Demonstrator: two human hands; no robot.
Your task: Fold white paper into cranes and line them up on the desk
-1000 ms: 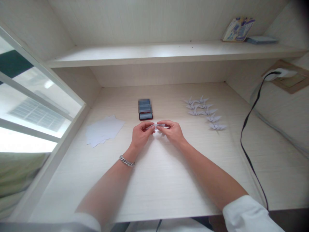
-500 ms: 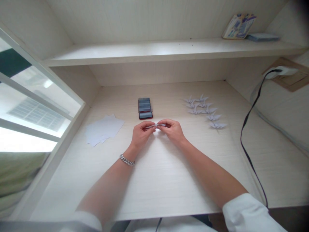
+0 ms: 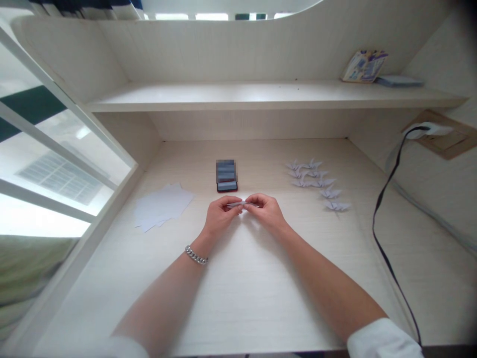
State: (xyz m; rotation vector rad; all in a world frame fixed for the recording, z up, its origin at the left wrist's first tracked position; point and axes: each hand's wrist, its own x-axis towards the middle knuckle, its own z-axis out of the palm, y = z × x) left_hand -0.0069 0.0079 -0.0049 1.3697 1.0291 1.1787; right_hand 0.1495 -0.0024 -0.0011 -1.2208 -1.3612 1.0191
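Observation:
My left hand (image 3: 219, 215) and my right hand (image 3: 265, 212) meet over the middle of the pale wooden desk (image 3: 242, 278). Both pinch a small folded piece of white paper (image 3: 240, 203) between their fingertips, just above the desk. A silver chain bracelet (image 3: 196, 255) circles my left wrist. A phone (image 3: 226, 176) lies just beyond the hands. Loose white paper sheets (image 3: 162, 205) lie to the left. Several folded paper cranes (image 3: 316, 181) lie in a group to the right.
A black cable (image 3: 387, 209) runs from a wall socket (image 3: 428, 130) down across the desk's right side. A shelf (image 3: 261, 94) above the desk carries a booklet (image 3: 363, 65) and a flat pack at its right end. A window frame (image 3: 63, 144) stands at the left.
The camera has tilted up, so the scene sits lower in view. The hands keep pinching the folded paper, with small finger shifts.

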